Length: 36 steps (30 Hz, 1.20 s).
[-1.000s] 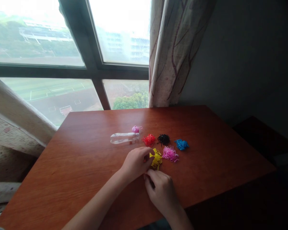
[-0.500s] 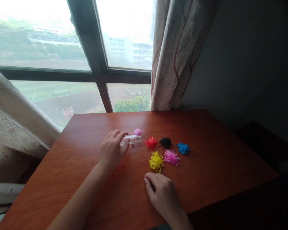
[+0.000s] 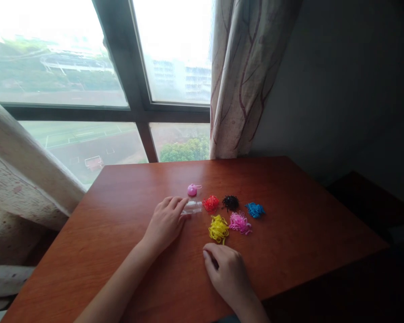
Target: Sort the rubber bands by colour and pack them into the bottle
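My left hand [image 3: 166,223] has its fingers closed around a small clear bottle [image 3: 193,207] that lies on its side at the table surface, its neck pointing right. The hand covers the bottle's rear part. Just beyond it is a pink rounded cap with a loop [image 3: 192,190]. My right hand [image 3: 227,267] rests on the table with curled fingers, and nothing shows in it. Close to its fingertips lies a heap of yellow rubber bands [image 3: 218,229]. Beside that heap are pink bands [image 3: 240,223], with red bands [image 3: 211,204] near the bottle's neck.
Farther right lie a black heap of bands [image 3: 230,202] and a blue one [image 3: 255,210]. The brown wooden table [image 3: 97,242] ends at a window [image 3: 178,107], with a patterned curtain [image 3: 235,89] at its right and another curtain at the left.
My left hand has brought the bottle a little nearer to me and to the right, away from the pink cap. My right hand has stayed in place. The view has tilted slightly.
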{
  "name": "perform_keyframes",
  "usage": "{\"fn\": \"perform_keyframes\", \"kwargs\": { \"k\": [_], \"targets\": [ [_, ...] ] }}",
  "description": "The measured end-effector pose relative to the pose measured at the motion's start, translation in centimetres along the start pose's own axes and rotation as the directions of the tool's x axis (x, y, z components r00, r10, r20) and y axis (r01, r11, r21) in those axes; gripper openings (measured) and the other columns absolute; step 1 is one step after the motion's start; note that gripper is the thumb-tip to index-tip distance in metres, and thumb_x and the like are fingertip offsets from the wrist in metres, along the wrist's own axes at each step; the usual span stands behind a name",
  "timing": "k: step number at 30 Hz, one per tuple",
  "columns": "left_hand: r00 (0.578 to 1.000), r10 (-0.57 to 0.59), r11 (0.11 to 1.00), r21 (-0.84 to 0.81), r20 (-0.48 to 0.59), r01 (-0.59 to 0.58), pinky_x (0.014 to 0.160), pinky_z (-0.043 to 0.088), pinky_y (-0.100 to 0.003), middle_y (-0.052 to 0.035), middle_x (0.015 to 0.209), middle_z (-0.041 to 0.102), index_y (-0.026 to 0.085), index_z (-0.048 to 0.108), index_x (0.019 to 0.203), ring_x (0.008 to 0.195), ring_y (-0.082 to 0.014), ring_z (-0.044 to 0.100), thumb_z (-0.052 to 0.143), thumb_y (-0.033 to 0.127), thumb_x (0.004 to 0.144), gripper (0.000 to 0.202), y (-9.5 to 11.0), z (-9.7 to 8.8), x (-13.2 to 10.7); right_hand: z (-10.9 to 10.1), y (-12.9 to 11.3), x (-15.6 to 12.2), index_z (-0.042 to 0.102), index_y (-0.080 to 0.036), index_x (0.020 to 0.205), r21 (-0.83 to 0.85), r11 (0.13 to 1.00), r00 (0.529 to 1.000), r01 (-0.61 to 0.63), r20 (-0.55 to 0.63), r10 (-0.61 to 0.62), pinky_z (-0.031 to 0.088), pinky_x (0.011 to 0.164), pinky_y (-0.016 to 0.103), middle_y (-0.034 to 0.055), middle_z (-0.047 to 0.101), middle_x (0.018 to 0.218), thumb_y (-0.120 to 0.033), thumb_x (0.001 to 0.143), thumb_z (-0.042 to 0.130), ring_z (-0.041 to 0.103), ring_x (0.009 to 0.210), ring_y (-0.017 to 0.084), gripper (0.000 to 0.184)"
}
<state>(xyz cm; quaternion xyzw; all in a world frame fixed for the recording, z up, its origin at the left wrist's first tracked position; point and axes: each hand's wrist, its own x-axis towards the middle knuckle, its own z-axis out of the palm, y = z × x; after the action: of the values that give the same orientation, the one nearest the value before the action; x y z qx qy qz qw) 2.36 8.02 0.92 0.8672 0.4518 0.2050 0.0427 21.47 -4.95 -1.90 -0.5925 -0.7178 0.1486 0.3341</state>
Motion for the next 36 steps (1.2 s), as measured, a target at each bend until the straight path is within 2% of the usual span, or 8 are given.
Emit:
{"fn": "perform_keyframes", "kwargs": {
  "k": [3,6,8,11,16,23,29,36],
  "targets": [
    [0.992,-0.126,0.928,-0.353,0.003,0.119,0.094,0.05,-0.043,-0.0103,0.118,0.065,0.021,0.055,0.126,0.106,-0.0249,0.061,0.052,0.027,0.092,0.035,0.1,-0.2,-0.9,0.0,0.0,0.0,0.063,-0.022,0.085,-0.003,1.0,1.0,0.014,-0.01,-0.014,0.036,0.064,0.024,-0.0005,0.068,0.075,-0.018,0.093,0.047,0.063,0.068,0.015,0.018],
    [0.959,-0.274,0.63,-0.739,0.075,0.238,0.09,0.054,-0.037,-0.0097,0.116,0.066,0.019,0.049,0.123,0.105,-0.0216,0.065,0.056,0.035,0.091,0.036,0.5,-0.4,-1.5,0.0,0.1,0.1,0.063,-0.022,0.086,0.009,1.0,1.0,0.016,-0.01,-0.016,0.036,0.064,0.024,-0.0003,0.068,0.075,-0.017,0.093,0.047,0.064,0.068,0.015,0.018],
    [0.938,-0.333,0.468,-0.847,0.097,0.253,0.094,0.053,-0.036,-0.01,0.12,0.065,0.02,0.048,0.12,0.114,-0.0223,0.062,0.062,0.036,0.087,0.039,1.0,-0.5,-1.6,0.0,0.1,0.1,0.063,-0.022,0.085,0.014,1.0,1.0,0.014,-0.011,-0.014,0.036,0.063,0.024,-0.0002,0.068,0.074,-0.018,0.094,0.047,0.064,0.068,0.015,0.019],
    [0.927,-0.362,0.388,-0.888,0.097,0.245,0.097,0.052,-0.036,-0.0108,0.124,0.063,0.02,0.047,0.118,0.117,-0.0223,0.061,0.067,0.036,0.084,0.042,1.6,-0.3,-1.6,0.1,0.2,0.2,0.063,-0.022,0.085,0.014,1.0,1.0,0.004,-0.007,-0.004,0.035,0.063,0.024,-0.0002,0.068,0.073,-0.018,0.094,0.047,0.063,0.067,0.015,0.019],
    [0.945,-0.316,0.457,-0.861,0.078,0.224,0.095,0.053,-0.036,-0.0103,0.115,0.067,0.019,0.048,0.125,0.108,-0.0222,0.065,0.066,0.035,0.085,0.046,1.6,0.2,-1.7,0.2,0.2,0.2,0.063,-0.022,0.09,0.022,1.0,1.0,-0.016,-0.006,0.016,0.035,0.063,0.025,-0.0007,0.067,0.075,-0.017,0.093,0.048,0.063,0.068,0.015,0.016],
    [0.987,-0.146,0.779,-0.607,0.07,0.158,0.084,0.053,-0.031,-0.0082,0.107,0.067,0.018,0.057,0.12,0.092,-0.0194,0.065,0.058,0.028,0.088,0.034,1.9,-0.1,-2.0,-0.5,-0.4,0.2,0.059,-0.021,0.077,0.047,0.998,0.998,0.047,-0.048,-0.044,0.034,0.063,0.026,-0.0004,0.062,0.071,-0.023,0.096,0.049,0.057,0.067,0.015,0.021],
    [0.99,-0.116,0.815,-0.562,0.082,0.142,0.081,0.051,-0.029,-0.0063,0.105,0.068,0.019,0.056,0.122,0.088,-0.0183,0.064,0.055,0.027,0.089,0.034,2.3,-0.7,-2.2,-1.3,-0.4,0.1,0.046,-0.021,0.062,0.069,0.983,0.983,0.167,-0.092,-0.161,0.036,0.067,0.029,0.0003,0.053,0.061,-0.028,0.103,0.035,0.052,0.066,0.015,0.043],
    [0.99,-0.134,0.828,-0.543,0.046,0.137,0.073,0.05,-0.026,-0.0046,0.099,0.069,0.019,0.057,0.121,0.078,-0.0165,0.063,0.058,0.029,0.088,0.035,2.1,-0.5,-2.4,-1.1,-0.6,-0.1,0.055,-0.02,0.121,0.176,0.976,0.991,0.132,-0.023,-0.13,0.046,0.075,0.027,0.0042,0.068,0.094,-0.017,0.097,0.041,0.064,0.082,0.016,0.028]
  ]
}}
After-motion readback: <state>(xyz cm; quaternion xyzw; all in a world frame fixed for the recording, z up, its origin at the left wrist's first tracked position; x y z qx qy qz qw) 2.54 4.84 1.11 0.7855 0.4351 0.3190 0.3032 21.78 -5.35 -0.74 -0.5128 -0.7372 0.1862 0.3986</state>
